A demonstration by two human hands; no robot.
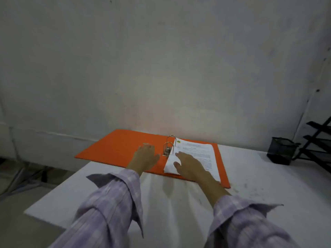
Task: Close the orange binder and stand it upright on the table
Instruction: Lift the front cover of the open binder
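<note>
The left hand [146, 156] lies flat and open-fingered on the left cover of the open orange cardboard binder [114, 149], the right hand [190, 166] equally spread on its stack of printed white pages [198, 154], beside the metal rings [169, 144], the binder lying flat on the white table [179, 208] near a black mesh pen holder [281, 151].

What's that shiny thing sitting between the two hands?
In the head view, the binder's metal ring mechanism stands between the left hand, flat on the open cover, and the right hand, resting on the papers.
</note>
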